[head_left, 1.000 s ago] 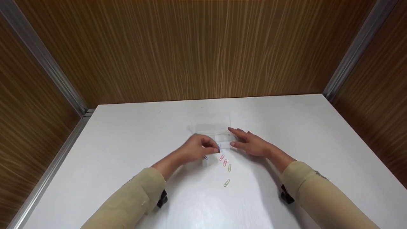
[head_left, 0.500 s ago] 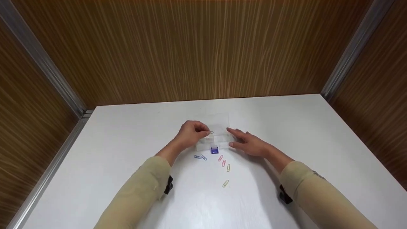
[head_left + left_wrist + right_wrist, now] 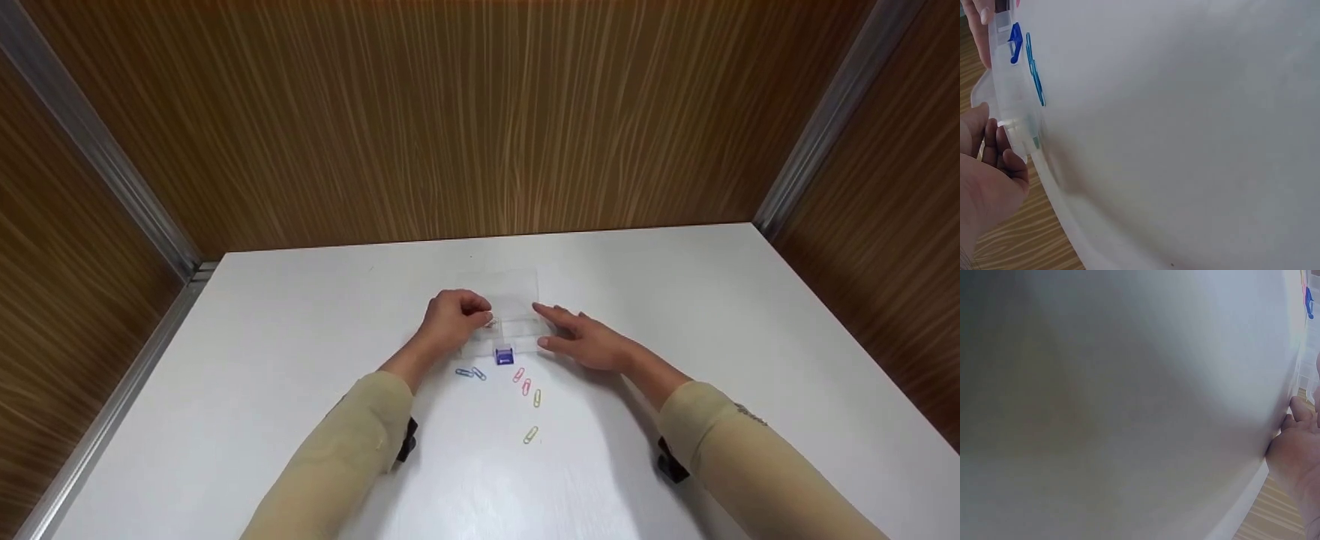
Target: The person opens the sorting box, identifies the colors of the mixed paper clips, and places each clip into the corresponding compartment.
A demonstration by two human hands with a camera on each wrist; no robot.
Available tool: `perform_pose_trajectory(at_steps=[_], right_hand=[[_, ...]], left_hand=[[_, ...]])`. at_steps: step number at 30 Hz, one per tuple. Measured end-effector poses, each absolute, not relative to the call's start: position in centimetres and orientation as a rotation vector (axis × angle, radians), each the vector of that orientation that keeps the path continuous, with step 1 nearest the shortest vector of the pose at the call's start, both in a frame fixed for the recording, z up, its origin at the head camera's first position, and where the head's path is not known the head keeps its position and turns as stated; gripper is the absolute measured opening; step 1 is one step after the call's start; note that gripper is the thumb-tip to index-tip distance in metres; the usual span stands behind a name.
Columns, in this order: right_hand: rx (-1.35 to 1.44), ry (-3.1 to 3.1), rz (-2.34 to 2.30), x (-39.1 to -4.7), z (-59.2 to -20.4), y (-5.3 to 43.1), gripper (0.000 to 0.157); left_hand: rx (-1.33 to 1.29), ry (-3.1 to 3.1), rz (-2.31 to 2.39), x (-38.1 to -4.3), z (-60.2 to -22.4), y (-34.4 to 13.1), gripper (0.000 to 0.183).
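Note:
A clear plastic box (image 3: 520, 345) with a blue latch (image 3: 504, 356) stands mid-table in the head view, its transparent lid (image 3: 517, 285) laid back behind it. My left hand (image 3: 450, 321) is at the box's left compartment, thumb and fingertips pinching a small pale paper clip (image 3: 491, 323), partly hidden. In the left wrist view its fingertips are at the box wall (image 3: 1010, 84). My right hand (image 3: 589, 339) rests at the box's right side, fingers extended, thumb and index fingertip touching its edge.
Before the box lie two blue paper clips (image 3: 471, 373), two pink paper clips (image 3: 523, 381) and two yellow-green paper clips (image 3: 537, 398), all on the white table (image 3: 300, 360). Wood-grain panels (image 3: 480, 120) enclose the back and sides.
My left hand has gone from the blue latch at the box's front to its left compartment, then lowered slightly with the paper clip. The right hand stays at the box's right side.

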State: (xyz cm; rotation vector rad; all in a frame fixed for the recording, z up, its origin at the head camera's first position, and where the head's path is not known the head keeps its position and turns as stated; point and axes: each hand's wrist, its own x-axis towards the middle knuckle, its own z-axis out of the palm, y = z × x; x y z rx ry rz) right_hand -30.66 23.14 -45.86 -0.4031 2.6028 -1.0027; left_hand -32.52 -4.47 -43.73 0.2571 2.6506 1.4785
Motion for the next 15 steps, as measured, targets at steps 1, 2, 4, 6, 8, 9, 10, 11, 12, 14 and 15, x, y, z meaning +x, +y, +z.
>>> perform_pose_trajectory(at_steps=[1, 2, 4, 6, 8, 9, 10, 11, 12, 14, 15], right_hand=[[-0.403, 2.602, -1.004, -30.6, -45.9, 23.2, 0.075], [-0.404, 2.604, -1.004, -30.6, -45.8, 23.2, 0.075], [-0.41, 2.61, -0.996, -30.5, -45.9, 23.2, 0.074], [-0.413, 2.617, -0.994, -30.5, -45.9, 23.2, 0.074], [-0.424, 2.622, -0.998, -30.5, -45.9, 23.3, 0.074], [-0.43, 2.622, -1.002, -30.5, -45.9, 23.3, 0.074], [-0.433, 2.621, -1.006, -30.6, -45.9, 23.3, 0.074], [-0.442, 2.62, -1.01, -30.6, -45.9, 23.2, 0.074], [-0.45, 2.621, -1.012, -30.6, -45.9, 23.2, 0.074], [-0.448, 2.619, -1.006, -30.7, -45.8, 23.2, 0.074], [-0.448, 2.618, -1.002, -30.7, -45.8, 23.2, 0.074]], left_hand=[[0.26, 2.649, 1.488, -32.4, -43.7, -4.5, 0.017], [0.263, 2.648, 1.498, -32.4, -43.7, -4.6, 0.018], [0.271, 2.647, 1.515, -32.2, -43.6, -4.8, 0.019], [0.28, 2.642, 1.524, -32.1, -43.4, -5.1, 0.02], [0.283, 2.633, 1.533, -32.0, -43.2, -5.6, 0.02], [0.28, 2.63, 1.536, -31.9, -43.1, -6.0, 0.021], [0.273, 2.625, 1.542, -31.8, -42.9, -6.3, 0.021], [0.268, 2.621, 1.548, -31.7, -42.8, -6.6, 0.021], [0.265, 2.617, 1.558, -31.6, -42.7, -7.0, 0.022], [0.241, 2.598, 1.575, -31.2, -42.5, -7.6, 0.022], [0.235, 2.585, 1.583, -31.0, -42.4, -8.0, 0.023]])
